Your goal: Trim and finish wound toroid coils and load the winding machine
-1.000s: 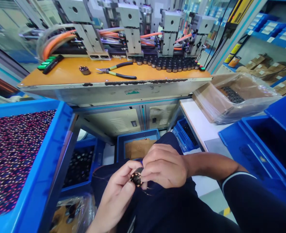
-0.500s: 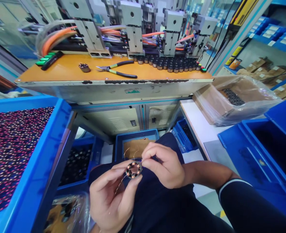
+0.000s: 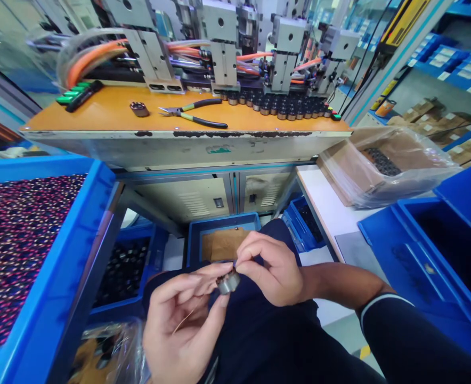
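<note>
I hold a small round wound stator (image 3: pixel 228 281) over my lap, its metal side turned toward me. My left hand (image 3: pixel 179 325) pinches it between thumb and fingertips from below. My right hand (image 3: pixel 269 269) is closed in a pinch at the part's upper right edge, on the part or one of its thin copper wires. One fine copper lead trails down across my left palm.
An orange bench top (image 3: pixel 111 114) carries pliers (image 3: pixel 193 113), a lone stator (image 3: pixel 139 109), green-tipped tools (image 3: pixel 78 94) and a row of stators (image 3: pixel 283 104) under the winding machine (image 3: pixel 219 37). Blue bins: a full one (image 3: pixel 39 256) left, another (image 3: pixel 427 256) right. A plastic-lined carton (image 3: pixel 383 160) sits on the white table.
The stator has turned from showing its open coil face to showing its side. Both hands have stayed over my lap, the left shifting slightly lower.
</note>
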`<state>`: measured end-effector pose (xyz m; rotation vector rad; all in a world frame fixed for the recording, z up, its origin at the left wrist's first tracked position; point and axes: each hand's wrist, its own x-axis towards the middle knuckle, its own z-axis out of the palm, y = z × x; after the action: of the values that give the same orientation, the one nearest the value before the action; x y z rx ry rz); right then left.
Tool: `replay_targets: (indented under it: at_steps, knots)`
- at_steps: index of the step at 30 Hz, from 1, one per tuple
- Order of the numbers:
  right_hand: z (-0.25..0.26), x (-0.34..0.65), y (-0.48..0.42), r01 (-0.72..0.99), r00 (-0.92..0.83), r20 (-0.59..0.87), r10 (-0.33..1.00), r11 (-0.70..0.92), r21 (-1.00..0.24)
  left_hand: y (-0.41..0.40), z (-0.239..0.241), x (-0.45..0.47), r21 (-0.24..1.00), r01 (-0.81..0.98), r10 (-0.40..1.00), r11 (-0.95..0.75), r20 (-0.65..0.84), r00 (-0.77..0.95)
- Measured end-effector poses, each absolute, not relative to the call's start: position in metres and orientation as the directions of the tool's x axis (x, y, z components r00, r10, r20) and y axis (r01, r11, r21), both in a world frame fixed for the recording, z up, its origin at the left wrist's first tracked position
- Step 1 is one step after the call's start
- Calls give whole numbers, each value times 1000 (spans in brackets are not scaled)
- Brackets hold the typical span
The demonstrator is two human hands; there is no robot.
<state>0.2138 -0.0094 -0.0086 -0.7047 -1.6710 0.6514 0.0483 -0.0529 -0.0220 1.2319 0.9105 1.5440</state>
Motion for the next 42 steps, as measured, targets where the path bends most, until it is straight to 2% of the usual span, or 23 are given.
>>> replay_targets:
  at_steps: [3, 6, 9, 11, 15, 19, 22, 25, 28, 30, 34, 38, 42]
  knots:
    - [-8, 220, -4, 203, -252, 828, 502, 863, -462, -48, -20, 42, 893, -442, 987, -88, 137, 81]
    - [-6, 224, 2, 240, -303, 906, 295, 944, -227, -40, -22, 41, 852, -508, 956, 129, 29, 291]
    - [-2, 226, 5, 261, -328, 915, 232, 954, -149, -36, -25, 42, 859, -409, 872, 307, -82, 483]
    - [1, 228, 6, 291, -358, 904, 233, 948, -129, -36, -25, 43, 878, -378, 871, 294, -83, 484]
    - [7, 230, 5, 389, -354, 873, 336, 902, -189, -37, -22, 48, 913, -386, 946, 133, -1, 324]
    - [12, 230, 1, 415, -302, 796, 526, 824, -387, -35, -21, 51, 885, -466, 977, 10, 91, 194]
    - [15, 230, 1, 323, -284, 725, 628, 774, -544, -31, -22, 50, 805, -594, 983, 7, 104, 152]
    - [18, 231, 3, 220, -356, 723, 591, 806, -550, -26, -21, 51, 763, -638, 975, 99, 54, 216]
    - [19, 235, 7, 175, -414, 745, 523, 849, -498, -25, -17, 54, 798, -537, 892, 274, -2, 452]
    - [19, 237, 9, 185, -425, 753, 503, 862, -471, -26, -16, 56, 814, -491, 861, 310, -21, 508]
    - [20, 237, 9, 259, -397, 745, 536, 844, -469, -28, -18, 58, 853, -500, 933, 151, 44, 357]
    - [20, 233, 8, 296, -329, 687, 648, 761, -577, -29, -20, 58, 866, -499, 978, -39, 136, 159]
    - [22, 230, 7, 237, -292, 647, 704, 709, -664, -28, -19, 55, 798, -601, 989, -38, 118, 94]
